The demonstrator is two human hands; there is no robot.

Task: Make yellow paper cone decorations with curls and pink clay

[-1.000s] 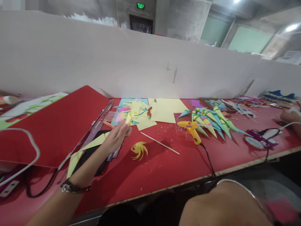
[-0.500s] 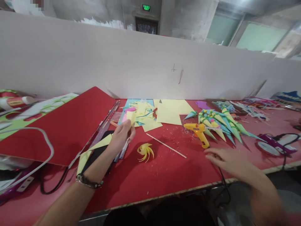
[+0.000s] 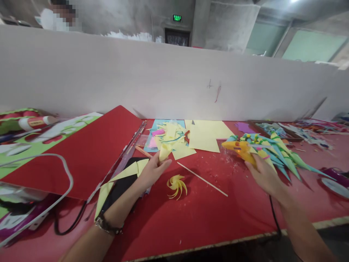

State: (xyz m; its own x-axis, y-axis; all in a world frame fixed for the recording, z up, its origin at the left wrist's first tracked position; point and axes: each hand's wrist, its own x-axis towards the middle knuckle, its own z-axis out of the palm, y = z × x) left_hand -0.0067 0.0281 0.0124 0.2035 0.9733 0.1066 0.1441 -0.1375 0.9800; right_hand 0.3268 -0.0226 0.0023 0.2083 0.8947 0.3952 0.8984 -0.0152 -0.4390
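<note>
My left hand [image 3: 153,170] is closed on a rolled piece of pale yellow paper [image 3: 165,151], its curled end showing above the fingers. On the right, my right hand [image 3: 264,176] grips the handle of a yellow hot glue gun [image 3: 240,148], whose nozzle points left. Between the hands, a curled yellow paper flower [image 3: 177,186] lies on the red table [image 3: 201,218]. A thin pale stick [image 3: 202,179] rests slantwise behind it. Just past the glue gun lie several blue and yellow paper cones [image 3: 283,154] with green bands.
Yellow paper sheets [image 3: 208,134] and paper scraps [image 3: 170,131] lie against the white partition [image 3: 163,80]. A large red board [image 3: 81,156] leans at left, with a white cable [image 3: 68,165] in front. A brown tray [image 3: 280,130] stands at back right. A person is behind the partition.
My right hand has moved onto the glue gun and grasped its handle. My left hand has turned, bringing the paper roll's curled end into view. The camera view has shifted slightly.
</note>
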